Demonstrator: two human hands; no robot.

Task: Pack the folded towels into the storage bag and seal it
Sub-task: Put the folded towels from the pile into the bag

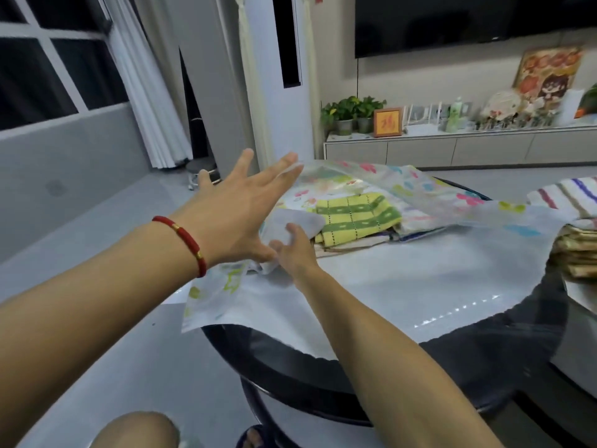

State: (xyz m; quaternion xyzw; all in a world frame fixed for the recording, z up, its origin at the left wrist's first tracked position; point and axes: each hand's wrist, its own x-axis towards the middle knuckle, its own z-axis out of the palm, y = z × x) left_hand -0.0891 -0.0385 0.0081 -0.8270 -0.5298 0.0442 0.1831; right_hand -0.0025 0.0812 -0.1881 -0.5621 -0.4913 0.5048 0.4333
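Round dark table (484, 367), frame centre: thin, limp, slippery storage bag (387, 279); soft green-yellow towel (355, 218) inside. Left hand (239, 208) splayed, lifting upper film; right hand (290, 250) grip unclear. Mouth edges best pinched.

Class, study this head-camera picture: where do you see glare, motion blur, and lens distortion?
In the head view, glare shows as bright specks on the storage bag where it hangs over the dark table edge; the left hand and its fingers are smeared by motion blur, as is the right hand; the wide lens bends the window frame and stretches the forearms near the edges.
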